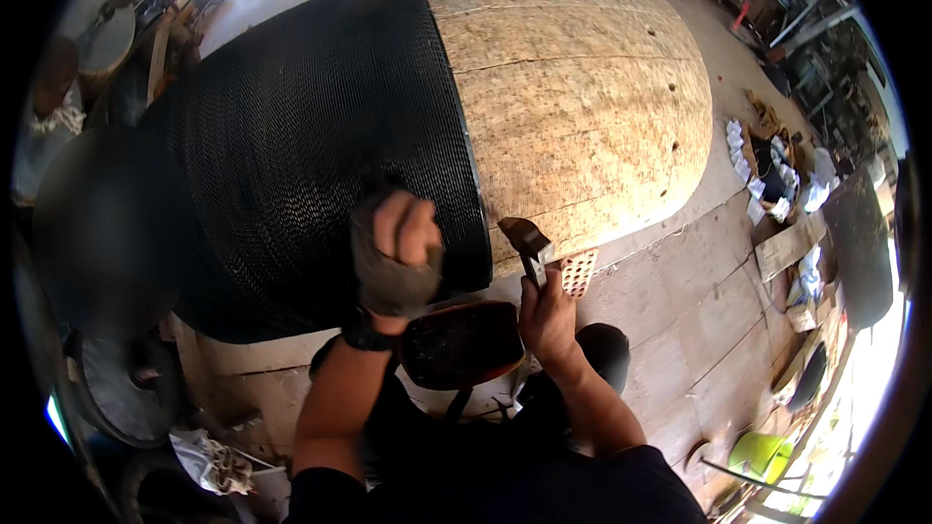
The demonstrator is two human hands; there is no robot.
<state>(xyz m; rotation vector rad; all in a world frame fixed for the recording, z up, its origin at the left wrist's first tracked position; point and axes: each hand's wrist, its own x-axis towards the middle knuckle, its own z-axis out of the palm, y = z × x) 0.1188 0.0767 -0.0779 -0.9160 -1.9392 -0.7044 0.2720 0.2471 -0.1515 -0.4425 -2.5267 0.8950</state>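
While the left hand point(400, 257) curls, hold unclear, the right hand point(551, 318) clamps a hammer point(529, 245), seemingly working the black wrap point(320, 126), next needing careful aim.

A large drum lies on its side just beyond both hands, its length running from left to right. Its pale, speckled wooden surface point(582, 87), beyond the right hand point(551, 315), bulges outward, with seams running along it and a few small dark holes near its right end. A black covering point(311, 136), finely ridged in close rows, wraps the part beyond and to the left of the left hand point(396, 252); its edge comes down between the hands. The hammer point(527, 243) is in the right hand, tilted, its dark metal head above the fist, near the covering's edge.
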